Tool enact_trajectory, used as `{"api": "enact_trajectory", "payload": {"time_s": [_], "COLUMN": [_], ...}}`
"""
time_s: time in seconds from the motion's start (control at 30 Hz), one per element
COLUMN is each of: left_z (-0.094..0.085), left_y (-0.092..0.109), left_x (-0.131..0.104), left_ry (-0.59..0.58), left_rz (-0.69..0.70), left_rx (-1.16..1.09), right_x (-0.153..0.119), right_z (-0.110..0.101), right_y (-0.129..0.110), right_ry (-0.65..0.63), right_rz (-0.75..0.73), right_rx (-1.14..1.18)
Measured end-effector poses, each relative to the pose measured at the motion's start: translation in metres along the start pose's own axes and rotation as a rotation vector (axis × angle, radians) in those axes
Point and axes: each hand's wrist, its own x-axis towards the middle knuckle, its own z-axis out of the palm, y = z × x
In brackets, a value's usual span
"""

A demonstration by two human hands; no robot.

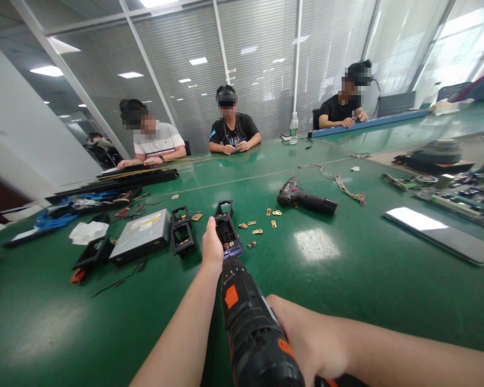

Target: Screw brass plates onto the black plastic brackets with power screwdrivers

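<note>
My right hand is wrapped round a black and orange cordless drill, which points away from me. The drill's tip meets the near end of a black plastic frame, where small brass pieces sit inside. Holding that frame by its left side is my left hand, thumb on top and the other fingers hidden. To the right of the frame lie several small brass plates and a few screws. Two more black frames stand to the left of my left hand.
A silver disc drive lies left. A second cordless drill rests beyond the brass plates, near a coiled cord. A phone-like slab and circuit boards lie right. Three people sit across the green table; a bottle stands there.
</note>
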Motion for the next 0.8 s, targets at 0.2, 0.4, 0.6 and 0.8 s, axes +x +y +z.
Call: {"api": "enact_trajectory", "payload": {"time_s": [0.2, 0.4, 0.6, 0.8], "left_z": [0.0029, 0.0019, 0.0014, 0.0009], "left_y": [0.0031, 0.0026, 0.0004, -0.0014], "left_x": [-0.0034, -0.0027, -0.0013, 0.0016], "left_ry": [0.009, 0.005, -0.002, 0.001], "left_rz": [-0.006, -0.017, -0.003, 0.016], "left_rx": [0.007, -0.008, -0.013, 0.012], "right_x": [0.0055, 0.0008, 0.0018, 0.0039], "right_z": [-0.0055, -0.0048, -0.0044, -0.003], "right_y": [0.0041, 0.007, 0.0023, -0.0006], "right_ry": [-0.031, -0.033, -0.043, -0.037], "right_rz": [0.019, -0.033, -0.004, 0.04], "right_rx": [-0.045, -0.029, -0.005, -0.031]}}
